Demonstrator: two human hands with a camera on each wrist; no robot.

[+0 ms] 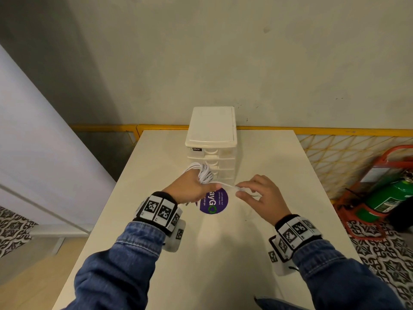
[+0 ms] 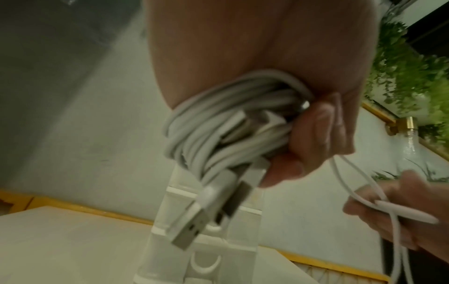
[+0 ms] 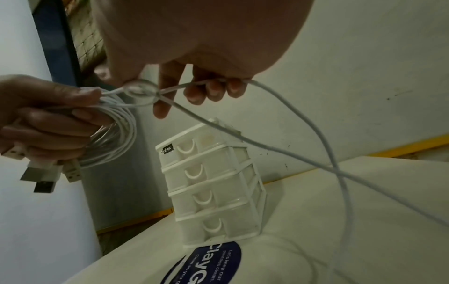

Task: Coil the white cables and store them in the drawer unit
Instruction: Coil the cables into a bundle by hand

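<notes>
My left hand (image 1: 190, 189) grips a coil of white cables (image 1: 204, 173) just in front of the white drawer unit (image 1: 212, 139). In the left wrist view the coil (image 2: 218, 123) wraps round my fingers, and USB plugs (image 2: 192, 228) hang from it. From the coil a loose cable strand (image 1: 223, 184) runs to my right hand (image 1: 257, 193), which pinches it. A small loop of the strand (image 3: 141, 92) shows in the right wrist view, and the rest of the strand (image 3: 316, 134) trails down to the table. All the drawers (image 3: 206, 192) look closed.
The drawer unit stands at the far middle of a white table (image 1: 268, 166). A round purple sticker (image 1: 215, 201) lies on the table under my hands. A yellow mesh fence (image 1: 335, 151) and a green extinguisher (image 1: 388, 193) in a red stand are to the right, a wall behind.
</notes>
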